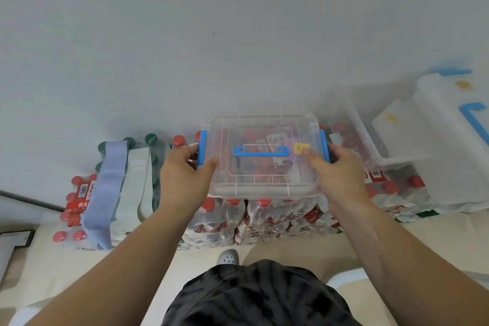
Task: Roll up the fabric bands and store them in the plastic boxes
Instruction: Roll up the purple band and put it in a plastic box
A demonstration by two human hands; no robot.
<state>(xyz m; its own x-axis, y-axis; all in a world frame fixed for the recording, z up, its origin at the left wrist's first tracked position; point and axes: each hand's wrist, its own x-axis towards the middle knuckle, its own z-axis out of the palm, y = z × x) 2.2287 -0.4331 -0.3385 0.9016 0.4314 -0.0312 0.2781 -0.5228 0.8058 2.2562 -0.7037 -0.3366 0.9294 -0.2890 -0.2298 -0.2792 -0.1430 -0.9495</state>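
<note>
Box: clear plastic box (264, 182) with blue handle and side latches, lid on, resting on shrink-wrapped packs of red-capped bottles (264, 217).
Left hand (182, 174): grip curled round the box's left end at the latch, thumb on the lid.
Right hand (341, 174): grip wrapped round the right end, thumb beside a yellow sticker (301, 147).
Bands: lavender fabric band (105, 188) and pale fabric band (135, 182) lie unrolled, side by side, over bottles left of the box.

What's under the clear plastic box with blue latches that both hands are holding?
Shrink-wrapped packs of red-capped bottles lie beneath the clear plastic box; its base hides whether it touches them.
</note>
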